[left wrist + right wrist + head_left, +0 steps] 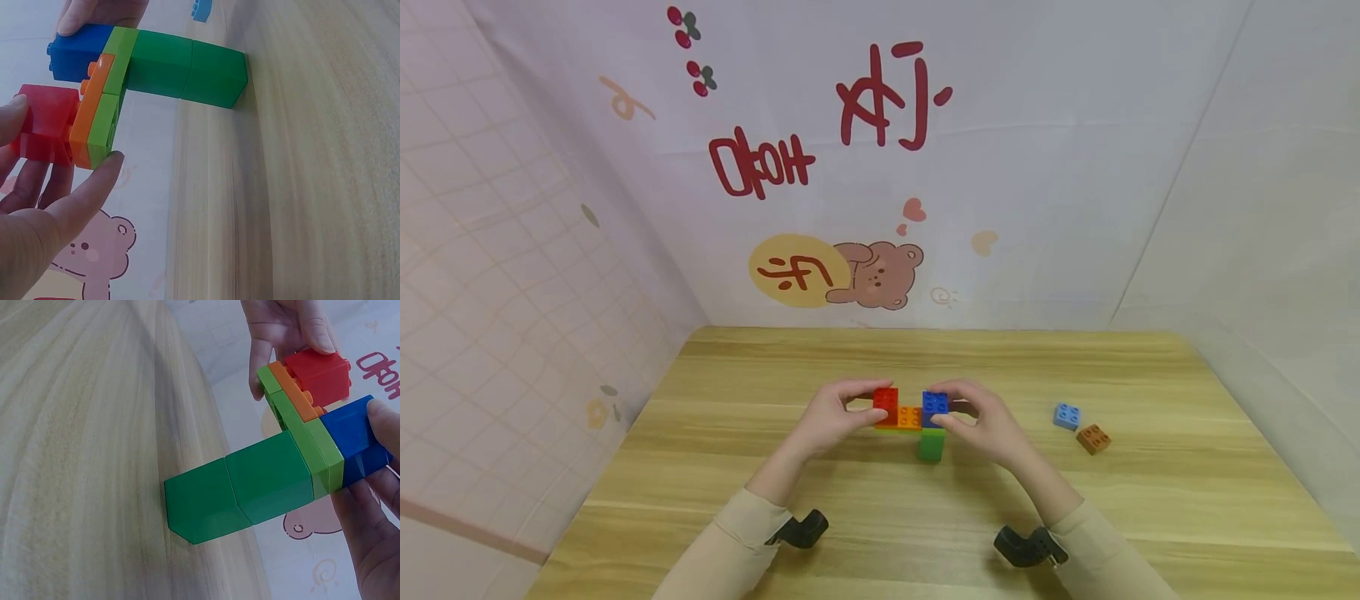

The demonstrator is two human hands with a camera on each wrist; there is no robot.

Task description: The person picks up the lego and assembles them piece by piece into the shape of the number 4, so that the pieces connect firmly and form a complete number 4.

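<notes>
A small structure of toy building bricks stands on the table between both hands. Two stacked green bricks (187,69) form its upright column, topped by lime green pieces (105,131) that reach out to the left. A flat orange brick (910,417) lies on the lime part. My left hand (835,417) holds the red brick (886,403) over the orange one's left end, one finger touching the lime piece's underside. Whether the red brick is fully seated I cannot tell. Above the column, my right hand (983,422) pinches the blue brick (935,402), which rests against the lime piece.
To the right on the wooden table (715,500) lie a light blue brick (1067,416) and a brown-orange brick (1093,438), close together. A white printed cloth (1037,167) rises behind the table, with more cloth at the sides. Dark wrist mounts (801,530) hang below both forearms.
</notes>
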